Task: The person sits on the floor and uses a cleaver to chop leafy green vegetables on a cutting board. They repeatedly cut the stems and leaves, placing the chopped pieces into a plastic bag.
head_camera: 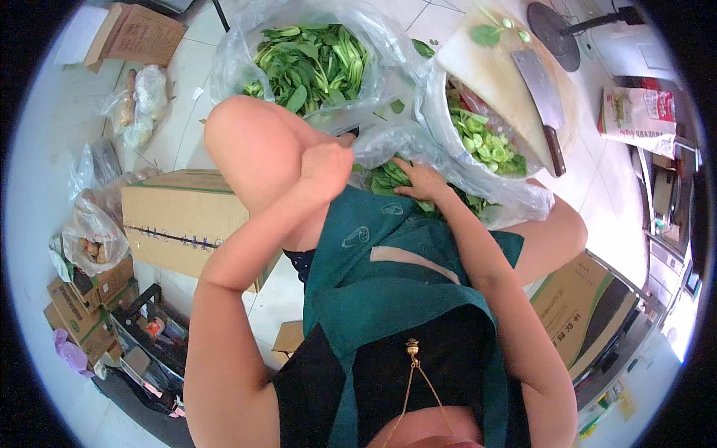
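My left hand [330, 168] is curled in a fist beside my raised left knee, against the edge of a clear plastic bag [392, 140] across my lap; its palm side is hidden. My right hand [423, 182], fingers spread, reaches into that bag and touches loose leafy greens [386, 178]. Beyond my knees, a large clear bag holds a heap of leafy greens [313, 67]. To its right, a white lined bucket [448, 129] holds cut green stem pieces [490, 145]. A cutting board [482, 61] partly covers the bucket, with a cleaver [540, 92] on it.
A cardboard box [179, 218] stands by my left leg, another [571, 313] behind my right knee. Bagged produce [137, 106] lies on the tiles at left. A round black stand base [552, 36] and a printed sack [638, 117] are at right.
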Demonstrator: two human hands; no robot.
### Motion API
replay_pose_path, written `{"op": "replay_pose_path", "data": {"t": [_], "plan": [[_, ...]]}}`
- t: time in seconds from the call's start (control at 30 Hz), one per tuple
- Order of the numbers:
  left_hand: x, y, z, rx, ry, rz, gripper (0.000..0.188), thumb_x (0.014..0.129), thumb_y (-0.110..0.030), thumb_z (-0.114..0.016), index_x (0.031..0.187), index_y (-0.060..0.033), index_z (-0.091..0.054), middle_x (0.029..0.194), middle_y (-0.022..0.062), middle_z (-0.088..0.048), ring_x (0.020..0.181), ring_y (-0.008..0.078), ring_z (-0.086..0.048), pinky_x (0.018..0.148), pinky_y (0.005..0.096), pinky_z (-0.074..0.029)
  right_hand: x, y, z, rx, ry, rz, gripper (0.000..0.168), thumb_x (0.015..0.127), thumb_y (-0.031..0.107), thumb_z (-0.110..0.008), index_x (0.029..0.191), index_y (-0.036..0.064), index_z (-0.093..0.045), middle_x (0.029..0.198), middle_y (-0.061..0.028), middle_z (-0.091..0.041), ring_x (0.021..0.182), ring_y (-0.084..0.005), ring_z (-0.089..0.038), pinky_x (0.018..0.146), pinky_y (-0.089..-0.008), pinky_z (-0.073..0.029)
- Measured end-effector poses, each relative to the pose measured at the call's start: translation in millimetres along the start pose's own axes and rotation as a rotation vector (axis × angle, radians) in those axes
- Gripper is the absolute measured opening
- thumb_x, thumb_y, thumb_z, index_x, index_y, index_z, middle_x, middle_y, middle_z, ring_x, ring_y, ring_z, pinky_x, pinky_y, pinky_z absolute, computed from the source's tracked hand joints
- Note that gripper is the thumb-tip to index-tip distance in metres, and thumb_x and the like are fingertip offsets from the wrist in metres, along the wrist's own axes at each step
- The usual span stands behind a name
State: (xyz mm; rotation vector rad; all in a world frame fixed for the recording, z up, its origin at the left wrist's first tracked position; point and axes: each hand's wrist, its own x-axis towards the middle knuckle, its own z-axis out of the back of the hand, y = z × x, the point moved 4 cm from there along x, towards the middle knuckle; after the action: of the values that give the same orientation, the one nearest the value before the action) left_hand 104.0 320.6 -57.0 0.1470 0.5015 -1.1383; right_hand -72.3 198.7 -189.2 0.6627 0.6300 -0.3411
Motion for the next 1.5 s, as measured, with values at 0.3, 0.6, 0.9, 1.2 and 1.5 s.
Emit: {"op": "replay_pose_path", "data": {"t": [0.3, 0.6, 0.9, 1.2, 1.5], "plan": [[36, 42, 167, -0.024, -0.159, -0.141, 0.02, 0.075, -0.009, -0.057, 0.091, -0.0121, -0.069, 0.077, 0.0136, -0.067, 0.075, 0.0319, -0.067, 0.064, 0.0439, -0.052, -45, 40, 63, -0.179, -0.46, -0.114, 0.083, 0.073, 0.035, -0.074, 0.138, 0.003, -0.035, 0.135, -0.0271, -0.038, 0.12, -0.0398, -0.044, 0.099, -0.0465, -0.038], [309, 149, -18, 0.022, -0.089, -0.359, 0.035, 0.08, -0.008, -0.056, 0.112, -0.0176, -0.065, 0.109, 0.0097, -0.064, 0.1, 0.0302, -0.062, 0.08, 0.0438, -0.052, 74, 82, 161, 0.59, -0.822, 0.054, 0.017, 0.083, 0.014, -0.06, 0.091, 0.0, -0.065, 0.085, -0.0183, -0.066, 0.075, -0.0322, -0.065, 0.066, -0.0383, -0.052], [377, 184, -106, 0.374, -0.251, -0.391, 0.019, 0.078, -0.016, -0.061, 0.098, -0.0143, -0.062, 0.098, 0.0039, -0.062, 0.103, 0.0205, -0.056, 0.087, 0.0384, -0.038, 318, 7, 91, 0.532, -0.763, -0.625, 0.052, 0.075, 0.025, -0.071, 0.111, -0.006, -0.049, 0.104, -0.0274, -0.058, 0.097, -0.0416, -0.058, 0.086, -0.0463, -0.047], [315, 199, -58, 0.154, -0.043, -0.537, 0.059, 0.065, -0.011, -0.071, 0.122, -0.0211, -0.058, 0.107, -0.0005, -0.06, 0.104, 0.0202, -0.052, 0.089, 0.0377, -0.038, 297, 4, 91, 0.867, -0.824, -0.508, 0.044, 0.072, 0.029, -0.075, 0.098, -0.004, -0.06, 0.092, -0.0224, -0.064, 0.089, -0.0391, -0.06, 0.08, -0.0452, -0.046], [286, 248, -111, 0.111, 0.14, -0.201, 0.081, 0.068, -0.025, -0.075, 0.138, -0.0144, -0.036, 0.1, 0.0153, -0.063, 0.092, 0.0307, -0.062, 0.087, 0.0447, -0.04, 237, 26, 81, 0.988, -0.792, -0.314, 0.053, 0.078, 0.031, -0.073, 0.118, 0.003, -0.052, 0.101, -0.0202, -0.063, 0.09, -0.0349, -0.061, 0.083, -0.0409, -0.046]]}}
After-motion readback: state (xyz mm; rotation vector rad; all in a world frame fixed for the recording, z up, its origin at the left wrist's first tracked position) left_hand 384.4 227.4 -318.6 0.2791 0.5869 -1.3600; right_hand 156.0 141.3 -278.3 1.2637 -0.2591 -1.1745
